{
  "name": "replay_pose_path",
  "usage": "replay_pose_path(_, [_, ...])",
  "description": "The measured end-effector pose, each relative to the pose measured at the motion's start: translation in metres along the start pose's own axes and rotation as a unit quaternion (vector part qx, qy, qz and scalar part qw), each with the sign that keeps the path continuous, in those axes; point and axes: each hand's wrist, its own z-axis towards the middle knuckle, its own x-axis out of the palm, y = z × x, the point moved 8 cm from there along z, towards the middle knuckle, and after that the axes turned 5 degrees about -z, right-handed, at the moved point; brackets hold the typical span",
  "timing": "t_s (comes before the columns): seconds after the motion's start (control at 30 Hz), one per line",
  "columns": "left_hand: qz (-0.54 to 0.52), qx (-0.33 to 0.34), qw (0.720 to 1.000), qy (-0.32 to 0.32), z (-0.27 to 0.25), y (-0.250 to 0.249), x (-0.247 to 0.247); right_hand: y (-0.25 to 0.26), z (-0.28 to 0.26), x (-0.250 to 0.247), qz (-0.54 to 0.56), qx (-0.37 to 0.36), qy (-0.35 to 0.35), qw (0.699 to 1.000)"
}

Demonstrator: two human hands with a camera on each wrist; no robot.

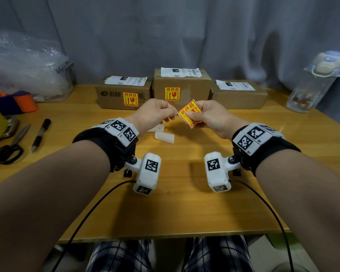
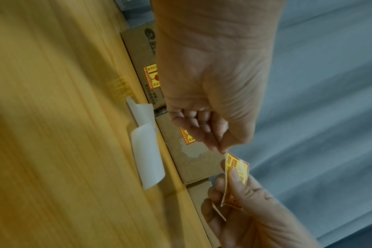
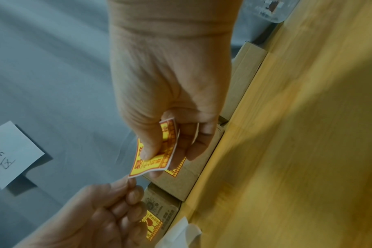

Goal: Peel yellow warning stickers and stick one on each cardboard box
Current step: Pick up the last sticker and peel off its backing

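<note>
Three cardboard boxes stand in a row at the back of the table. The left box (image 1: 114,95) and the taller middle box (image 1: 185,87) each carry a yellow warning sticker on the front. The front of the right box (image 1: 239,97) is bare. My right hand (image 1: 192,116) holds a loose yellow sticker (image 1: 189,111) between thumb and fingers, above the table in front of the middle box. My left hand (image 1: 172,113) pinches that sticker's left corner (image 3: 142,167) with thumb and forefinger. Two curled white backing papers (image 1: 164,137) lie on the table below the hands.
A clear water bottle (image 1: 314,83) stands at the right rear. At the left are a plastic bin of bubble wrap (image 1: 28,65), tape rolls (image 1: 14,104), a marker (image 1: 41,134) and scissors (image 1: 6,152). A grey curtain hangs behind the boxes.
</note>
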Motion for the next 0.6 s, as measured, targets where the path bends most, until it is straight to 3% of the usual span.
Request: replay_pose_path(0.6, [0.006, -0.005, 1.0, -0.002, -0.0014, -0.0011, 0.0001, 0.0017, -0.0016, 0.0014, -0.007, 0.001, 0.001, 1.0])
